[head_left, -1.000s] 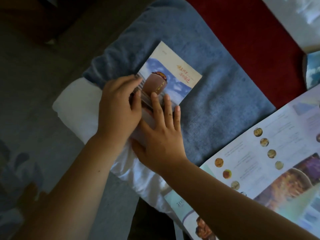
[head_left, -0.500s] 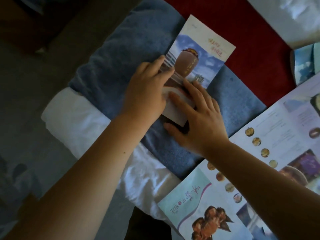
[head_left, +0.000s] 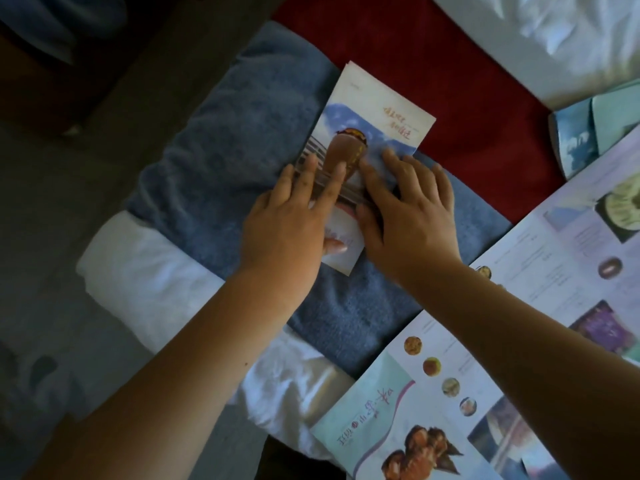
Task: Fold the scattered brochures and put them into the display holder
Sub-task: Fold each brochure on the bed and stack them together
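A folded brochure (head_left: 375,114) with a brown jar against blue sky on its cover lies flat on a blue towel (head_left: 221,140), its far corner over the red cloth. My left hand (head_left: 291,220) presses its left half with straight, spread fingers. My right hand (head_left: 408,209) lies flat on its right half, fingers pointing up-left. A large unfolded brochure (head_left: 540,271) with food pictures spreads out at the right, partly under my right forearm. No display holder is in view.
A white rolled cloth (head_left: 138,268) sits under the towel's near end. Red cloth (head_left: 433,53) lies beyond, white bedding (head_left: 540,39) at the top right. Another folded pale-blue brochure (head_left: 581,133) rests at the right edge. Grey floor lies to the left.
Both hands have slid a little up the folded brochure and now press it flatter, with the left fingers spread wider. The view has shifted left and down.
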Motion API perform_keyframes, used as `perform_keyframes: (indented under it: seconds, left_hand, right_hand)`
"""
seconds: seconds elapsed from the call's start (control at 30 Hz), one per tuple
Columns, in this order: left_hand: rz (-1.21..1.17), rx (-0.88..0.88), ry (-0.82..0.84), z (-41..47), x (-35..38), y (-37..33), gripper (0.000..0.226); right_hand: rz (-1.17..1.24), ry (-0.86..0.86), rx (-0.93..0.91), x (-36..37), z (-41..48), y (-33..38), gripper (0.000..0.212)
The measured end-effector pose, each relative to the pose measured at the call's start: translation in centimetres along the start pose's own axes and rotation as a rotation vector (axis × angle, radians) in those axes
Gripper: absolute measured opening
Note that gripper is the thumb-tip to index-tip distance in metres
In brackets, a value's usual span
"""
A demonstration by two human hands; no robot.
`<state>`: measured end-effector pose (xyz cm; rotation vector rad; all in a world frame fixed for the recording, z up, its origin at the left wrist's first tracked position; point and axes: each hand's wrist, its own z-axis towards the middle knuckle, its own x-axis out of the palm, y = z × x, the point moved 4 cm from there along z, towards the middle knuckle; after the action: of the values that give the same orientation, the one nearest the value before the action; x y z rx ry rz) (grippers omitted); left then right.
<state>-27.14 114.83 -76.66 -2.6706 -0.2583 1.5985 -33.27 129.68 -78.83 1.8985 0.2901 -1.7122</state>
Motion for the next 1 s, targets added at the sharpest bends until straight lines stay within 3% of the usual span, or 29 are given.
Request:
perform_keyframes:
  seconds: [0.43, 0.53, 0.7, 0.8, 0.9, 1.0]
  left_hand:
    - [0.086, -0.084, 0.142, 2.1, -0.9, -1.1, 0.092]
    - [0.135, -0.094, 0.142, 1.7, -0.8, -1.7, 0.092]
    - [0.165, -0.107, 0.091, -0.1, -0.3, -3.5, 0.095]
    - [0.097, -0.019, 0.026, -1.3, 0.5, -6.7, 0.098]
    - [-0.039, 0.14, -0.129, -2.7, 2.1, -11.9, 0.084]
    - [-0.039, 0.287, -0.157, -3.8, 4.5, -18.0, 0.074]
  right_hand:
    - [0.004, 0.265, 0.07, 0.7, 1.7, 0.1, 0.067]
    - [0.034, 0.318, 0.064, 0.1, 1.8, 0.0, 0.061]
    - [0.101, 0.286, -0.005, -1.5, -0.1, -1.2, 0.058]
    - [0.094, 0.216, 0.038, -3.2, -2.9, -4.3, 0.062]
    - [0.095, 0.165, 0.127, -4.8, -6.9, -8.9, 0.062]
    - [0.078, 0.205, 0.264, -5.6, -11.8, -14.6, 0.061]
